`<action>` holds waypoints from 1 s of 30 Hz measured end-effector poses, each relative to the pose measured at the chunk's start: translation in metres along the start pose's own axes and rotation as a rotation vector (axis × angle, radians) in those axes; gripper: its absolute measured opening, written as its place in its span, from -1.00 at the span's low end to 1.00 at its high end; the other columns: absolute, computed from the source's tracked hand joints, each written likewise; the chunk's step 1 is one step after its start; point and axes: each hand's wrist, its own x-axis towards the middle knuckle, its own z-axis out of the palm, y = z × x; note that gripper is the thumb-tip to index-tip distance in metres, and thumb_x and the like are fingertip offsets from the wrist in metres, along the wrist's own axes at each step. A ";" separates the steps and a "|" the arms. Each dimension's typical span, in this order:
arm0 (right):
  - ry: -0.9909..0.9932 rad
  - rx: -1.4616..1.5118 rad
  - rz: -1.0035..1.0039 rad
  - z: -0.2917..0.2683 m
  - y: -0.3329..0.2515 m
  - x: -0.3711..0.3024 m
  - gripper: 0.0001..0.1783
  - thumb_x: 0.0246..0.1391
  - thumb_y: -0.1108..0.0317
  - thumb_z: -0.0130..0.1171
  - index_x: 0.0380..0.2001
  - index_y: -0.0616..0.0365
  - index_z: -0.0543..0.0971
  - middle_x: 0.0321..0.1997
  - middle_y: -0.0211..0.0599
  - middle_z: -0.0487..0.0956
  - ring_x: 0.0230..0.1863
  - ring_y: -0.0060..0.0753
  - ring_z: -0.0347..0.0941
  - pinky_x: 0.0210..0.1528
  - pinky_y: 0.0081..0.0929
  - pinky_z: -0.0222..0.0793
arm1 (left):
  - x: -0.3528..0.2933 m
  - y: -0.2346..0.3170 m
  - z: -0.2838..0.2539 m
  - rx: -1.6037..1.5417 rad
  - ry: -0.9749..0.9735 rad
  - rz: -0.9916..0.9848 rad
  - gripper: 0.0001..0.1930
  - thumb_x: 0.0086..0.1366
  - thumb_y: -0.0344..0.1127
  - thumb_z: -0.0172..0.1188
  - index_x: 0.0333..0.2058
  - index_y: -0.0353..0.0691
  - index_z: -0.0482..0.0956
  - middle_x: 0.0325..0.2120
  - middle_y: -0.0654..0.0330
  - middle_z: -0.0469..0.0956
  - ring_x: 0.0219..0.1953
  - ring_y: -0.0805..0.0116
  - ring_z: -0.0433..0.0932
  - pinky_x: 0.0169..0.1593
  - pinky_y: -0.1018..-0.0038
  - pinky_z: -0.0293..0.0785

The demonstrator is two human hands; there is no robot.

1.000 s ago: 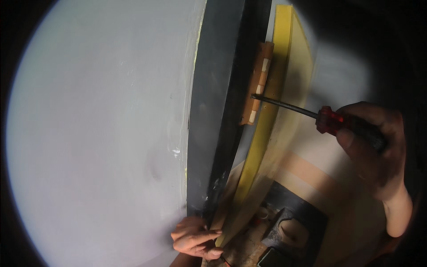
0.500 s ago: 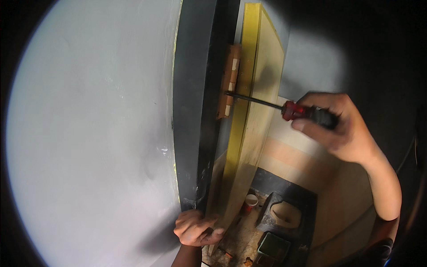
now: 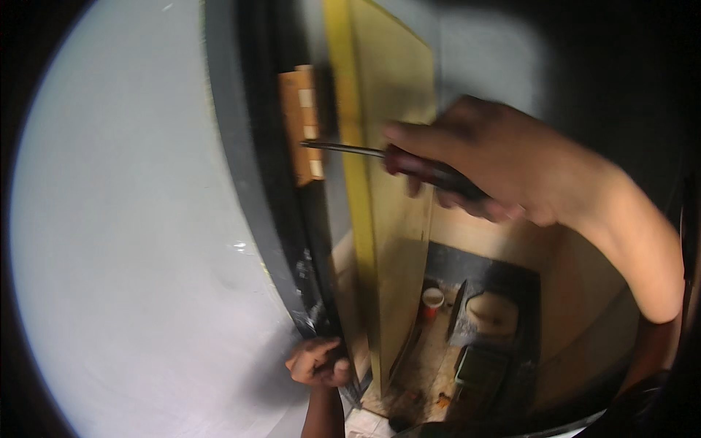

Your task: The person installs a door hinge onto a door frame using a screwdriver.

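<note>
My right hand [image 3: 489, 157] is closed round the dark red and black handle of a screwdriver [image 3: 420, 169]. The screwdriver's metal shaft points left, its tip at the lower part of a copper-coloured hinge [image 3: 293, 120]. That hinge lies against a black door frame [image 3: 266, 157]; whether the tip sits in a screw, I cannot tell. A door panel with a yellow edge [image 3: 353, 171] stands just right of the hinge, behind the shaft. Low down, my left hand [image 3: 319, 361] is curled beside the lower part of the frame, and what its fingers hold, if anything, is hidden.
A pale grey wall [image 3: 139, 219] fills the left side. Beyond the door, a squat toilet [image 3: 493, 312] is set in a dark raised base, with a red and white cup [image 3: 432, 301] and a dark green container [image 3: 478, 369] near it on the floor.
The view has shifted, so the frame and hinge appear further left. My right hand has turned over on the handle and the screwdriver now lies flatter. My left hand stays low, its fingers more curled.
</note>
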 end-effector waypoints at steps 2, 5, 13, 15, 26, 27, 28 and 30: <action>-0.133 0.163 -0.042 -0.003 0.015 0.014 -0.49 0.37 -0.11 0.26 -0.27 0.20 0.67 -0.57 -0.45 0.50 -0.76 -0.71 0.17 -0.74 -0.59 0.08 | -0.006 0.004 -0.004 -0.035 0.011 -0.119 -0.52 0.29 0.06 0.38 -0.45 -0.34 0.73 -0.75 0.34 0.44 -0.71 0.50 0.40 -0.54 0.55 0.33; -0.222 0.076 -0.154 -0.020 0.033 0.030 -0.46 0.30 -0.16 0.33 -0.34 0.19 0.64 -0.62 -0.51 0.43 -0.77 -0.74 0.13 -0.74 -0.61 0.01 | -0.016 0.004 0.009 -0.173 0.029 -0.267 -0.53 0.40 0.02 0.29 -0.38 -0.38 0.66 -0.75 0.42 0.27 -0.72 0.59 0.17 -0.58 0.58 0.10; -0.206 0.549 -0.369 0.041 0.145 0.027 -0.64 0.31 0.08 0.36 -0.44 0.08 0.58 -0.64 -0.59 0.42 -0.69 -0.76 0.20 -0.64 -0.58 0.07 | -0.067 0.088 -0.057 -1.456 0.488 -1.495 -0.67 0.57 -0.09 0.07 -0.03 -0.23 0.63 -0.54 0.40 0.34 -0.51 0.53 0.37 -0.39 0.58 0.37; -0.350 0.704 -0.312 0.107 0.193 0.011 -0.79 0.31 0.24 0.36 -0.33 0.11 0.62 -0.58 -0.61 0.47 -0.66 -0.79 0.24 -0.63 -0.62 0.09 | -0.089 0.115 -0.076 -1.188 0.584 -1.496 -0.63 0.57 -0.07 0.06 0.06 -0.26 0.60 -0.42 0.33 0.51 -0.37 0.44 0.53 -0.23 0.50 0.52; -0.803 0.746 -0.394 0.301 0.259 -0.072 -0.74 0.07 0.52 0.51 -0.18 0.24 0.66 -0.32 -0.48 0.69 -0.32 -0.69 0.56 -0.20 -0.58 0.50 | -0.104 0.185 -0.085 -1.027 0.938 -1.091 -0.26 0.56 0.14 -0.02 0.44 -0.34 0.27 0.40 -0.03 0.42 0.53 0.15 0.26 0.57 0.20 0.21; -0.843 0.726 -0.450 0.307 0.255 -0.074 -0.74 0.08 0.51 0.51 -0.18 0.25 0.66 -0.32 -0.45 0.70 -0.31 -0.68 0.58 -0.20 -0.57 0.52 | -0.104 0.185 -0.082 -1.017 0.967 -1.060 -0.23 0.54 0.14 0.00 0.46 -0.38 0.22 0.44 -0.06 0.34 0.55 0.11 0.19 0.59 0.15 0.16; -0.877 0.706 -0.504 0.312 0.251 -0.076 -0.74 0.08 0.49 0.52 -0.18 0.25 0.65 -0.33 -0.42 0.71 -0.31 -0.66 0.59 -0.21 -0.55 0.53 | -0.107 0.186 -0.080 -0.999 0.968 -1.030 -0.22 0.53 0.14 0.01 0.46 -0.39 0.21 0.45 -0.07 0.32 0.55 0.08 0.18 0.59 0.14 0.15; -0.862 0.698 -0.588 0.333 0.253 -0.081 -0.72 0.05 0.45 0.57 -0.23 0.25 0.65 -0.34 -0.41 0.68 -0.34 -0.69 0.48 -0.26 -0.56 0.45 | -0.111 0.186 -0.076 -0.965 0.961 -0.982 -0.21 0.52 0.13 0.03 0.46 -0.41 0.19 0.46 -0.10 0.29 0.56 0.04 0.17 0.60 0.12 0.14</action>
